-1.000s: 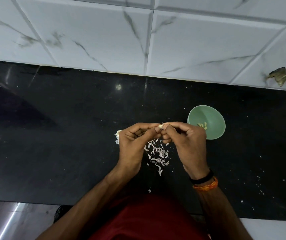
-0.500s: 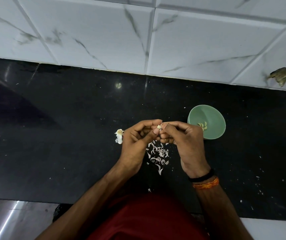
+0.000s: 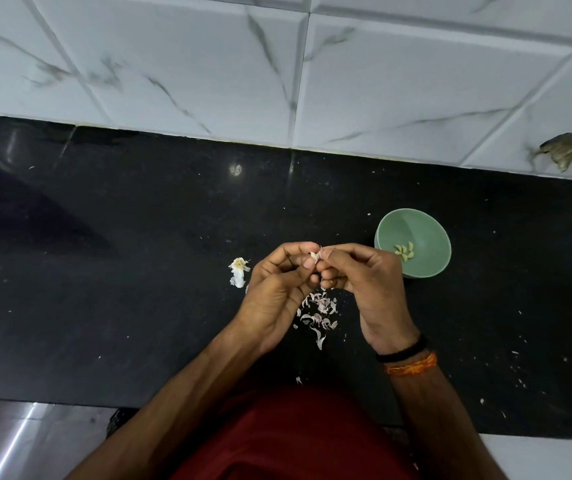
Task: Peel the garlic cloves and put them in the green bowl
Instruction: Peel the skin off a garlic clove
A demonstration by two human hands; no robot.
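Observation:
A small garlic clove point(image 3: 314, 256) is pinched between the fingertips of both hands above the black counter. My left hand point(image 3: 277, 289) and my right hand point(image 3: 364, 282) meet at the clove, fingers curled round it. The green bowl point(image 3: 426, 233) stands just right of my right hand with several peeled cloves point(image 3: 404, 252) inside. The rest of the garlic bulb point(image 3: 238, 270) lies on the counter left of my left hand. A heap of peel scraps point(image 3: 319, 313) lies below the hands.
The black counter point(image 3: 121, 271) runs to a white marble-tiled wall point(image 3: 208, 64) at the back. Small peel flecks are scattered at the right front. A brown scrap point(image 3: 560, 154) sticks to the wall at the far right. The counter's front edge is near my red shirt.
The hands stay together on the clove with small finger shifts. My left hand has shifted right and uncovered the garlic bulb beside it.

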